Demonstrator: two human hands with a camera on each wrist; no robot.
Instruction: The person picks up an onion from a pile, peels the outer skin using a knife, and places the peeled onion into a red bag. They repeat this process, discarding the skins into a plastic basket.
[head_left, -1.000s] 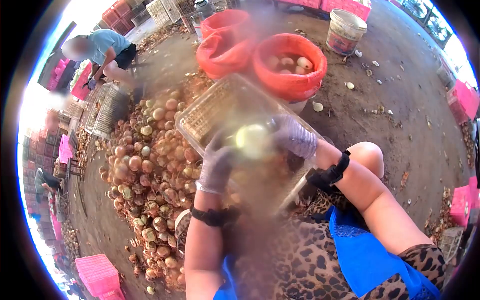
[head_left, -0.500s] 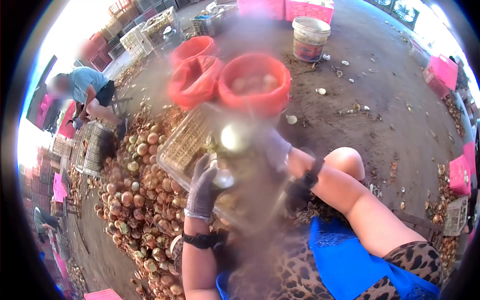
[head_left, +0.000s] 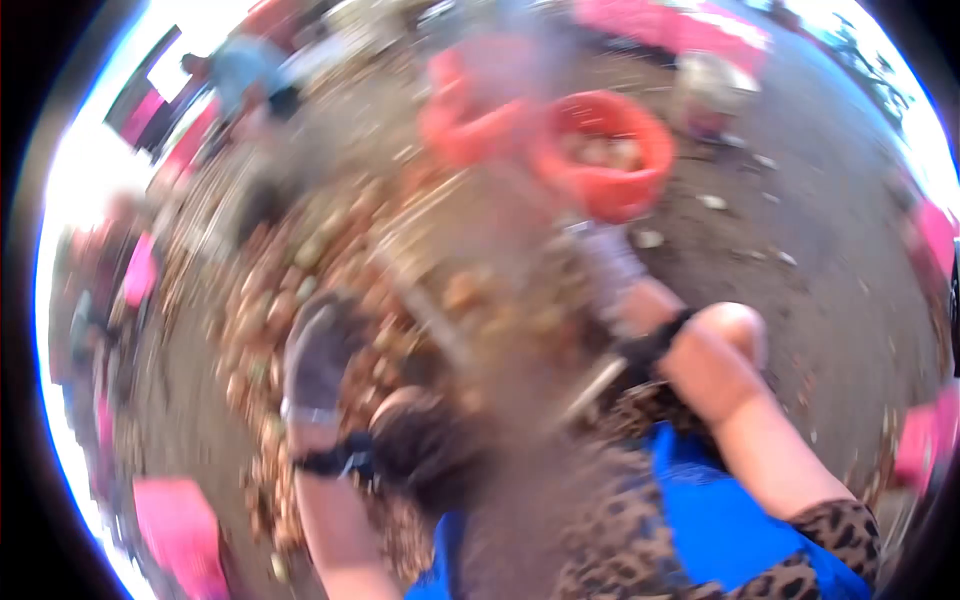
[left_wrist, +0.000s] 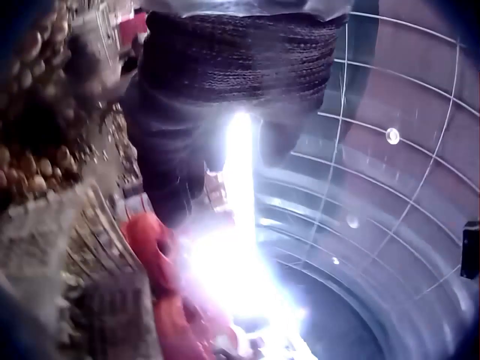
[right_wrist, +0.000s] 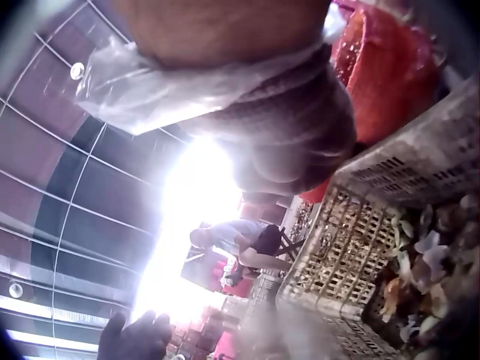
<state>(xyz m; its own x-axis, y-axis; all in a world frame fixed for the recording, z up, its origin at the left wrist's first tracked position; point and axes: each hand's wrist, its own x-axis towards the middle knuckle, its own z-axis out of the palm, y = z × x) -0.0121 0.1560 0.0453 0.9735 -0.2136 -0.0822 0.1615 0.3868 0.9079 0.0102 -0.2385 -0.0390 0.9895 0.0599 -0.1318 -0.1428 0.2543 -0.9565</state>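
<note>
left hand is out over the onion heap, gloved fingers hanging loose and spread, nothing in them that i can see. the onions lie just under that hand and to its outer side, and through the blur i can't tell if it touches any. right hand is up by the far edge of the mesh crate, with the red tub just past its knuckles. the wrist view gives me only the back of that glove, bunched and rounded, so i can't tell whether it's clenched on something or on nothing. the crate sits between my two hands, peel scraps lying in it below the right one. my read: this is the reach for an onion, left hand fetching, right hand hanging near the tub. the next move calls for the left fingers to drop onto one onion and close round it firmly, since the skins look slippery, then bring it in over the crate where the right hand can meet it
</note>
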